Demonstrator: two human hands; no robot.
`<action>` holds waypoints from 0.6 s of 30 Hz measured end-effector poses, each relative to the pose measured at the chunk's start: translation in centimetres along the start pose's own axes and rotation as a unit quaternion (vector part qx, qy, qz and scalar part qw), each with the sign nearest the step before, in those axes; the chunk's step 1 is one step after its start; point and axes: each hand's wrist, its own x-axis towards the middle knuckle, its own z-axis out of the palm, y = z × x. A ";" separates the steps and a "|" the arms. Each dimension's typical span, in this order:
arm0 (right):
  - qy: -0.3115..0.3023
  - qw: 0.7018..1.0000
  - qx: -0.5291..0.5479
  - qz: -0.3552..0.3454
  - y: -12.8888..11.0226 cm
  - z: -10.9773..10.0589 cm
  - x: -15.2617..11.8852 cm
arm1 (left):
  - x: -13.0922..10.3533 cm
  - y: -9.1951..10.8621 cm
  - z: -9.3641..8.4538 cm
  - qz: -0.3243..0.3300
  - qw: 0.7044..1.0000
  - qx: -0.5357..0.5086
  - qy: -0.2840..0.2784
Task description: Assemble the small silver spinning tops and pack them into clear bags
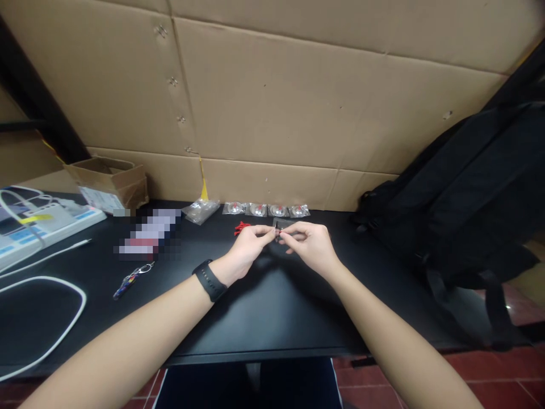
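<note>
Above the middle of the black table, my left hand (250,247) and my right hand (313,241) meet fingertip to fingertip. Both are closed in a pinch around something small, with dark and red bits showing between the fingers; its kind is too small and covered to tell. A piece of clear plastic (281,221) shows just behind the fingertips. Close to my left hand lies a bundle of red cord (241,228). Beyond the hands, several clear packets (256,209), each with a round silvery item and a red mark, stand in a row.
A crumpled clear bag (201,211) lies left of the packets. Farther left are an open cardboard box (111,179), a blurred-out item (149,233), a keychain (130,281), a power strip (51,227) and a white cable (83,295). A black backpack (468,187) fills the right side.
</note>
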 end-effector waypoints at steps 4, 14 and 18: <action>-0.010 0.994 -0.091 -0.065 0.0 -0.4 0.2 | 0.0 -0.3 0.2 0.004 1.000 0.020 0.001; -0.032 0.948 -0.270 -0.165 0.1 -0.5 0.3 | 0.5 2.6 -1.6 0.147 0.964 0.203 -0.084; -0.020 0.943 -0.261 -0.205 0.3 -0.6 0.4 | 0.5 2.8 -2.5 0.169 0.933 0.290 -0.126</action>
